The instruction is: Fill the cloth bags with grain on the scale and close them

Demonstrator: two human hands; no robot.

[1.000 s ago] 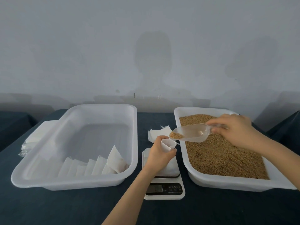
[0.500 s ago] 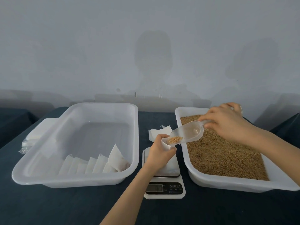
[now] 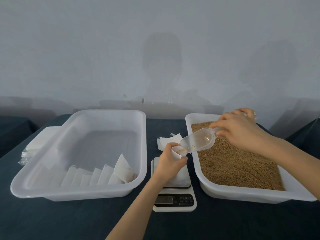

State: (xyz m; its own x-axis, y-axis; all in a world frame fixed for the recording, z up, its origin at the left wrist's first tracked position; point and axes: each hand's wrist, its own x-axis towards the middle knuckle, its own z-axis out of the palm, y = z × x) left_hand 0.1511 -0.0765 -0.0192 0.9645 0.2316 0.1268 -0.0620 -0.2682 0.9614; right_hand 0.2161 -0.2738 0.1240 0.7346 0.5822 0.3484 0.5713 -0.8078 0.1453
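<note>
Head view: we are mid-fill, our left hand (image 3: 170,160) gripping the cloth bag (image 3: 175,152) on the scale (image 3: 174,203), our right hand (image 3: 237,130) pinching the tipped scoop (image 3: 199,140), with finished-looking bags (image 3: 121,170) lying in the tray (image 3: 143,135).

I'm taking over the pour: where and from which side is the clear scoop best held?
By its handle, coming from the right above the grain tub, as the right hand pinches it. The scoop tilts down-left with its lip in the cloth bag the left hand holds.
</note>
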